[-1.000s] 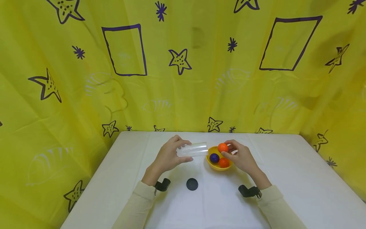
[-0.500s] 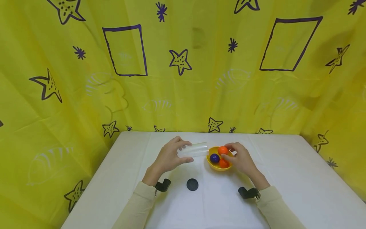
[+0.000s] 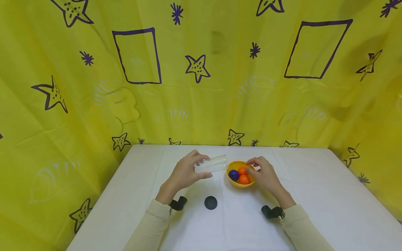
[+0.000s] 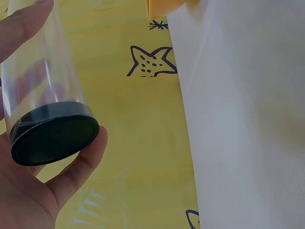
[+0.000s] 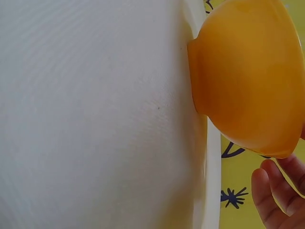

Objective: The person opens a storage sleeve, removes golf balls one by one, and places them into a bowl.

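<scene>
My left hand [image 3: 185,171] grips a clear plastic tube [image 3: 216,164], held sideways with its far end beside the bowl's left rim. In the left wrist view, a black cap [image 4: 57,139] closes the tube's near end, and only the hand shows through the wall. Inside the yellow bowl [image 3: 237,164] lie a purple-blue ball [image 3: 233,175] and two orange balls, one at the back [image 3: 242,170] and one in front [image 3: 244,179]. My right hand [image 3: 265,176] is at the bowl's right rim, thumb over the inside near the back orange ball, fingers loosely bent and holding nothing.
A round black lid [image 3: 210,202] lies flat on the white table [image 3: 245,223], nearer to me than the bowl. Behind the table's back edge hangs a yellow curtain [image 3: 176,104] with dark starfish drawings.
The right hand has lowered the orange ball into the bowl and let go of it; the ball now rests with the other two. The left hand with the tube has barely moved.
</scene>
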The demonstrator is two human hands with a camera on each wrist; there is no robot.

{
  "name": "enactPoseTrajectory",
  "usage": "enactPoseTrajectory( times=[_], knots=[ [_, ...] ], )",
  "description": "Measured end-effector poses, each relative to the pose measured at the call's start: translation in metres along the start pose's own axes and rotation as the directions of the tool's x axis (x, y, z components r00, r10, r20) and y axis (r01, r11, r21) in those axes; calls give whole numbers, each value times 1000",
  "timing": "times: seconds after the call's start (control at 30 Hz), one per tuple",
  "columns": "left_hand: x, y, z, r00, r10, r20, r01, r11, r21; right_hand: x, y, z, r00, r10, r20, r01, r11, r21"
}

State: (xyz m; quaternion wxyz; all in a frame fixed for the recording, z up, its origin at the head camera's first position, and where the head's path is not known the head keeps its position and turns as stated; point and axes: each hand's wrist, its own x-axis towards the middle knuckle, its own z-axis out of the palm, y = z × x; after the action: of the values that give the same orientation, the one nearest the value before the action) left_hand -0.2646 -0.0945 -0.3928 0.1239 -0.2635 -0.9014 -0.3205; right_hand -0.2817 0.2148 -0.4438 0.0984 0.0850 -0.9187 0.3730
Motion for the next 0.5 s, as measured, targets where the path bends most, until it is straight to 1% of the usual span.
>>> enactPoseTrajectory(
  times=[0.33, 0.5],
  knots=[
    [-1, -2, 1, 1000, 20, 13, -20, 1000, 18, 1, -2, -4, 1000, -28, -14, 28, 1000, 4],
    [-1, -4, 3, 1000, 5, 30, -6, 1000, 22, 0, -1, -11, 999, -43, 3, 43, 999, -13]
  ],
)
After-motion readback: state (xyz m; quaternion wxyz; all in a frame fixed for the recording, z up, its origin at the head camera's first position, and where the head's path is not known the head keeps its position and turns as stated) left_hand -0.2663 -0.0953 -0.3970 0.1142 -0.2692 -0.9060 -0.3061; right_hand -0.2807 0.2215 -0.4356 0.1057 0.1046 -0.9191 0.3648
